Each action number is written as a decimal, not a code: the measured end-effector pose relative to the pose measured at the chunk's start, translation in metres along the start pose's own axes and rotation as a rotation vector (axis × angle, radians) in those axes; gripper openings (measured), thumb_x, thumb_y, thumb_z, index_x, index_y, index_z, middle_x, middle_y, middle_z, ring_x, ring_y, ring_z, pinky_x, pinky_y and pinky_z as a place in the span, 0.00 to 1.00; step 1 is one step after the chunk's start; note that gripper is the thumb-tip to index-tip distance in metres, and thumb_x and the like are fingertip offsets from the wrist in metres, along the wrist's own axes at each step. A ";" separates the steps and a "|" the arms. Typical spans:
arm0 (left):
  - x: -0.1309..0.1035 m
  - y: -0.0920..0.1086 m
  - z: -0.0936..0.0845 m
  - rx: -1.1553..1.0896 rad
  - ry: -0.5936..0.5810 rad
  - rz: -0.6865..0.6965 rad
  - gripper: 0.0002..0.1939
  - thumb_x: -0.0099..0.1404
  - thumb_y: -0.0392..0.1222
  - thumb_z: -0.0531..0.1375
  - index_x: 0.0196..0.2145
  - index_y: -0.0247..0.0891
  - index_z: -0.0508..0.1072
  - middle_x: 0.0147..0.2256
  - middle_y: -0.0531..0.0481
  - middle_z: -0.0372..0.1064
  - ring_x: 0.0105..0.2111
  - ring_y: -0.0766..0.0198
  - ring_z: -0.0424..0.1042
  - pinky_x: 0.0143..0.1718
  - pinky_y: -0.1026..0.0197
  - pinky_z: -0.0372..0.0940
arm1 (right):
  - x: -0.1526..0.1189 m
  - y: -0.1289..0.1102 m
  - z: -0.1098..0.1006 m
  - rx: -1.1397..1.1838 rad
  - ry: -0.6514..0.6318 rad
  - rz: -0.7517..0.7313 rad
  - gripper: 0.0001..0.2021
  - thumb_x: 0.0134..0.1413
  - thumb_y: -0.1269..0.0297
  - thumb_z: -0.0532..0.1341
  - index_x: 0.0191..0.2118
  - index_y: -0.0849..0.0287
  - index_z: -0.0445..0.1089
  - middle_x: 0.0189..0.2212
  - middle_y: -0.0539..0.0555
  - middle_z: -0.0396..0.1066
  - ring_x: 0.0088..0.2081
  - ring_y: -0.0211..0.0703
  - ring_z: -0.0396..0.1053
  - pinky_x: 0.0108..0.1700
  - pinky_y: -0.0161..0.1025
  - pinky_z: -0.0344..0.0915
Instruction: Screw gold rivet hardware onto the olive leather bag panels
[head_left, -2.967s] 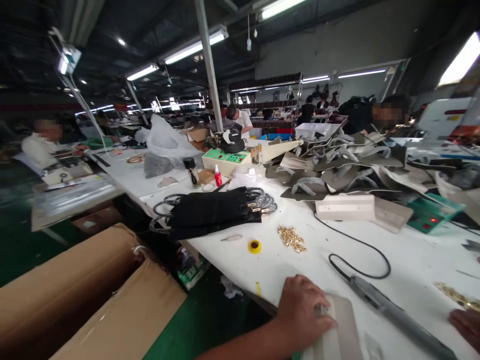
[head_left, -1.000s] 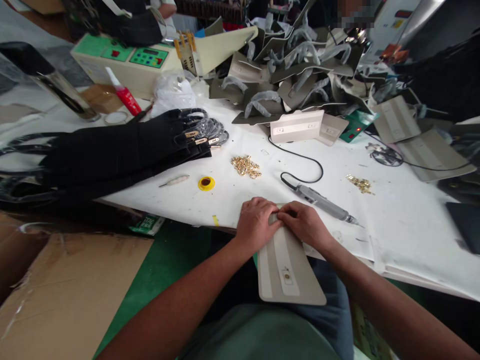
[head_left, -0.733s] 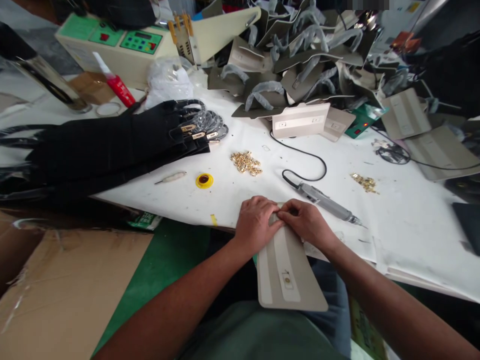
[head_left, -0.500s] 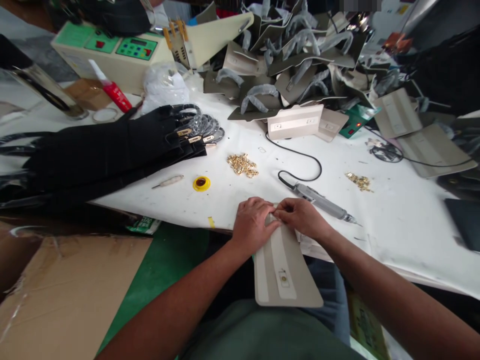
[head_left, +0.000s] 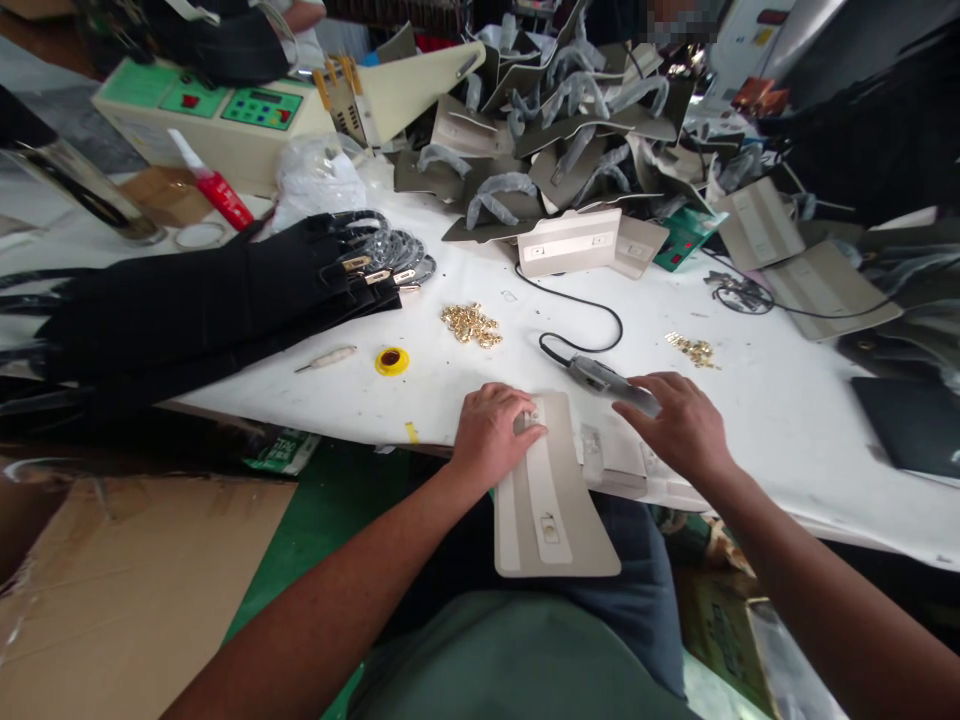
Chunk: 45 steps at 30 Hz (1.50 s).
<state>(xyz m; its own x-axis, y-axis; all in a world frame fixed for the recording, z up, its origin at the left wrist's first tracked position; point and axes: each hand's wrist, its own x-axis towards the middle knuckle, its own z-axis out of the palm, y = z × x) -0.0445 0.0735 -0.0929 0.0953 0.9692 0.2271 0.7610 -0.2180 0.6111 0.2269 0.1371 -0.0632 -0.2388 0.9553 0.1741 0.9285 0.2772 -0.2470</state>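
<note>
My left hand grips the upper left edge of a grey-beige panel, its thumb lying on the panel's face near the top hole. The panel hangs over the table's front edge above my lap, with a pale strip and a small square cutout low on it. Over the grey electric screwdriver is my right hand, thumb and fingers apart around the tool's front part, which it partly hides. A black cord runs from the tool. Gold metal pieces lie in a pile behind my left hand.
Black bag parts lie at left, near a yellow round container and a thin pointed tool. Beige pieces with wrapped handles are heaped at the back. A green box and small gold parts are at right.
My right hand has left the panel's top and moved right to the screwdriver, opening its fingers. My left hand still holds the panel. The view has shifted slightly.
</note>
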 end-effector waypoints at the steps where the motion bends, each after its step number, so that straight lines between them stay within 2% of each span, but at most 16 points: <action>1: 0.000 0.000 0.000 -0.001 0.003 0.003 0.12 0.60 0.43 0.73 0.40 0.46 0.77 0.48 0.52 0.80 0.53 0.53 0.71 0.54 0.46 0.62 | 0.000 0.012 0.000 -0.089 -0.042 -0.003 0.23 0.60 0.46 0.62 0.52 0.56 0.76 0.47 0.62 0.76 0.47 0.60 0.72 0.44 0.50 0.67; 3: 0.000 -0.001 0.001 -0.002 0.008 0.005 0.12 0.59 0.43 0.73 0.40 0.46 0.77 0.48 0.52 0.80 0.54 0.52 0.71 0.54 0.46 0.62 | 0.004 0.027 0.002 -0.154 -0.129 -0.009 0.24 0.61 0.47 0.60 0.56 0.56 0.74 0.47 0.62 0.76 0.47 0.61 0.72 0.43 0.50 0.67; 5: 0.000 -0.003 0.003 -0.003 0.010 0.004 0.12 0.59 0.43 0.73 0.40 0.46 0.78 0.48 0.52 0.80 0.54 0.52 0.70 0.54 0.46 0.62 | 0.010 0.030 0.001 -0.063 -0.177 0.024 0.22 0.62 0.49 0.59 0.56 0.55 0.74 0.45 0.61 0.77 0.45 0.59 0.72 0.41 0.50 0.67; 7: 0.000 -0.004 0.004 -0.007 0.010 0.003 0.12 0.59 0.44 0.72 0.41 0.45 0.78 0.49 0.52 0.80 0.54 0.52 0.70 0.55 0.46 0.61 | 0.015 0.023 -0.003 0.249 -0.259 0.108 0.22 0.62 0.47 0.60 0.53 0.56 0.75 0.41 0.60 0.78 0.41 0.56 0.74 0.40 0.48 0.69; 10: 0.000 -0.004 0.005 -0.018 0.010 -0.002 0.12 0.60 0.44 0.72 0.41 0.45 0.78 0.49 0.52 0.80 0.54 0.53 0.70 0.55 0.46 0.61 | 0.016 0.000 -0.015 0.987 -0.369 0.233 0.21 0.61 0.44 0.60 0.47 0.56 0.75 0.42 0.59 0.78 0.38 0.51 0.76 0.43 0.50 0.73; 11: 0.000 -0.004 0.005 -0.021 0.010 -0.004 0.12 0.60 0.44 0.72 0.41 0.45 0.78 0.49 0.52 0.80 0.54 0.52 0.70 0.56 0.46 0.61 | 0.016 -0.010 -0.019 1.199 -0.359 0.240 0.19 0.60 0.45 0.61 0.46 0.55 0.75 0.44 0.58 0.78 0.40 0.51 0.76 0.46 0.52 0.74; 13: 0.000 -0.004 0.005 -0.026 0.007 -0.008 0.12 0.60 0.44 0.72 0.41 0.45 0.78 0.49 0.51 0.79 0.55 0.52 0.70 0.56 0.46 0.61 | 0.017 -0.036 -0.025 1.483 -0.283 0.221 0.16 0.57 0.48 0.64 0.45 0.51 0.74 0.45 0.55 0.76 0.42 0.50 0.76 0.50 0.54 0.74; 16: 0.000 -0.003 0.004 -0.026 -0.002 -0.007 0.12 0.60 0.45 0.72 0.41 0.46 0.78 0.49 0.51 0.79 0.54 0.52 0.70 0.55 0.46 0.61 | 0.023 -0.078 -0.025 1.667 -0.150 0.209 0.13 0.53 0.52 0.66 0.41 0.50 0.72 0.33 0.49 0.71 0.35 0.44 0.72 0.45 0.49 0.75; 20: 0.001 -0.001 0.002 -0.015 -0.010 0.001 0.13 0.60 0.45 0.72 0.41 0.45 0.78 0.49 0.51 0.79 0.54 0.51 0.70 0.54 0.46 0.61 | 0.033 -0.121 -0.008 1.642 0.076 0.241 0.16 0.51 0.50 0.70 0.33 0.53 0.67 0.21 0.42 0.58 0.22 0.35 0.61 0.29 0.37 0.70; 23: 0.001 -0.001 0.001 -0.016 0.002 -0.002 0.13 0.60 0.45 0.72 0.42 0.44 0.78 0.48 0.52 0.80 0.54 0.52 0.70 0.53 0.47 0.61 | 0.032 -0.135 0.008 1.535 0.162 0.190 0.19 0.52 0.50 0.72 0.29 0.54 0.64 0.18 0.42 0.59 0.19 0.35 0.60 0.24 0.36 0.67; 26: 0.000 -0.001 0.001 -0.034 -0.006 -0.002 0.14 0.60 0.45 0.72 0.43 0.45 0.77 0.48 0.53 0.80 0.54 0.52 0.70 0.53 0.46 0.61 | 0.029 -0.138 0.019 1.493 0.202 0.122 0.19 0.52 0.52 0.72 0.27 0.55 0.63 0.18 0.43 0.62 0.18 0.35 0.62 0.22 0.36 0.65; 38: 0.000 -0.001 0.000 -0.055 0.005 -0.013 0.12 0.60 0.44 0.72 0.42 0.45 0.77 0.48 0.53 0.80 0.55 0.52 0.70 0.54 0.46 0.61 | 0.028 -0.137 0.035 1.362 0.243 0.063 0.23 0.53 0.49 0.72 0.24 0.54 0.60 0.18 0.44 0.63 0.19 0.36 0.63 0.22 0.38 0.64; 41: 0.000 -0.001 0.000 -0.042 -0.015 -0.023 0.11 0.61 0.45 0.71 0.41 0.45 0.77 0.48 0.52 0.80 0.55 0.51 0.70 0.54 0.46 0.61 | 0.027 -0.136 0.036 1.303 0.212 0.028 0.23 0.53 0.49 0.71 0.22 0.53 0.59 0.19 0.46 0.64 0.21 0.38 0.64 0.23 0.39 0.65; 45: 0.000 0.000 0.001 -0.012 -0.028 -0.035 0.10 0.65 0.48 0.68 0.43 0.45 0.77 0.47 0.50 0.79 0.54 0.51 0.70 0.54 0.45 0.61 | 0.026 -0.133 0.036 1.261 0.119 -0.017 0.18 0.54 0.51 0.70 0.25 0.53 0.63 0.19 0.45 0.64 0.21 0.39 0.64 0.23 0.39 0.65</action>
<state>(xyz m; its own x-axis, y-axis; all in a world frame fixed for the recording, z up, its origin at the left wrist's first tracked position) -0.0437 0.0740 -0.0931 0.0865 0.9790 0.1845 0.7564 -0.1851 0.6274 0.0871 0.1290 -0.0601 -0.1604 0.9537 0.2546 -0.0050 0.2572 -0.9664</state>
